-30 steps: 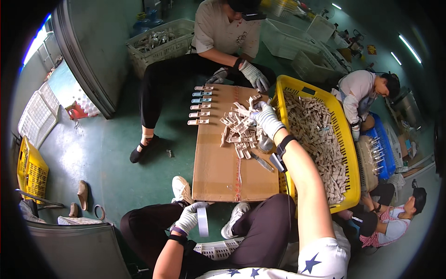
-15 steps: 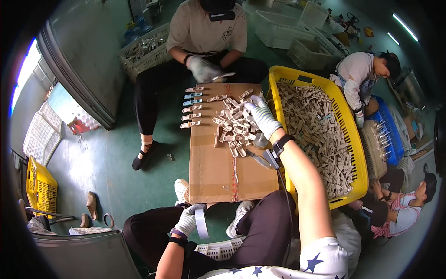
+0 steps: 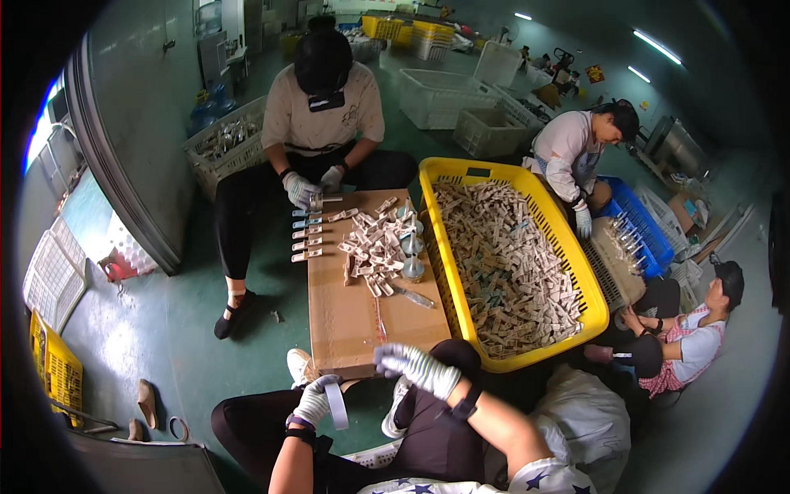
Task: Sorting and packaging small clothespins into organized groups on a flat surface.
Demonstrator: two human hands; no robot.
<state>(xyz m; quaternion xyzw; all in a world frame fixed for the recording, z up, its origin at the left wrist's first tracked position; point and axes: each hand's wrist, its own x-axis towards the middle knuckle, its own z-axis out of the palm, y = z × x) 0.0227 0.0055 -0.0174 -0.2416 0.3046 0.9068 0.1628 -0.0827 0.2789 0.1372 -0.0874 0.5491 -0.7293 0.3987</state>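
Note:
My left hand (image 3: 313, 403), in a white knit glove, is closed around a roll of pale tape (image 3: 336, 404) above my lap. My right hand (image 3: 418, 369), in a striped glove, hovers at the near edge of the cardboard box (image 3: 350, 317). Its fingers stretch leftward, and nothing shows in them. Beige clothespins (image 3: 370, 247) lie heaped on the far half of the box. Beside them on the right stand round, greyish objects (image 3: 412, 269). A slim tool with a blade-like shape (image 3: 414, 296) lies nearer to me.
Across the box sits a co-worker (image 3: 321, 107), whose gloved hands are by a row of clothespins (image 3: 308, 240) at its left edge. A yellow crate (image 3: 597, 317) full of clothespins stands to the right. Two other people sit further right, near a blue crate (image 3: 695, 276).
My right hand has drawn back from the clothespin heap to the box's near edge. The left hand still holds the tape. The view has tilted up, and the co-worker's hands are at the clothespin row.

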